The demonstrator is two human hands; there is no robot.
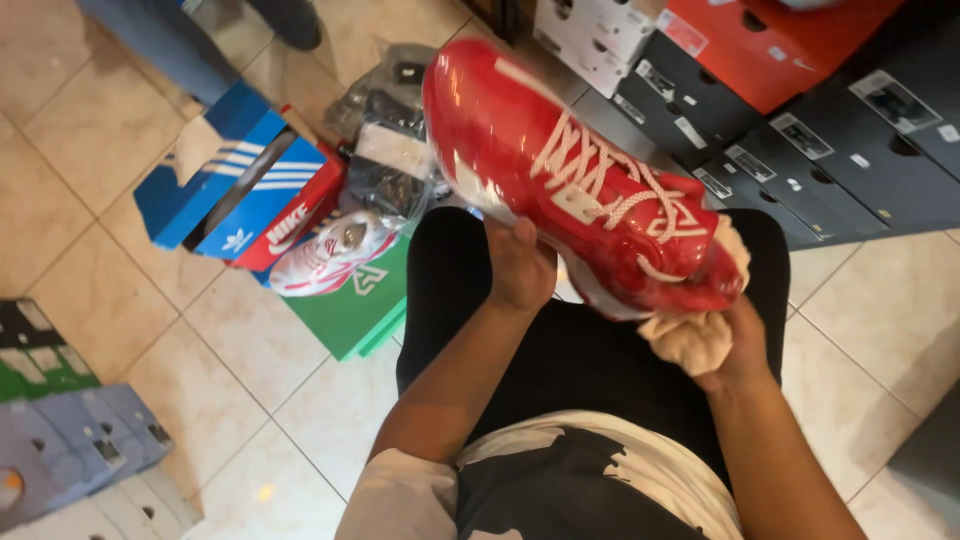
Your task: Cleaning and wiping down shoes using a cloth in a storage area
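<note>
Shoe in glossy red with pale laces, wrapped in clear plastic, is held up over the person's lap, toe pointing up and to the left, heel down to the right. Left hand grips it from beneath near the middle of the sole, fingers curled round the edge. Right hand sits under the heel, clutching a cream cloth that is bunched against the shoe's back end and pokes up beside the collar.

On the tiled floor to the left, an open blue box with white stripes shows white paper inside. Beside it lies a red box, and a green box lies just under a second shoe, red and white, in plastic. Grey bagged items lie behind these. Dark boxes are stacked at upper right, with an orange box on top; what they hold cannot be seen. Grey-blue boxes sit at lower left.
</note>
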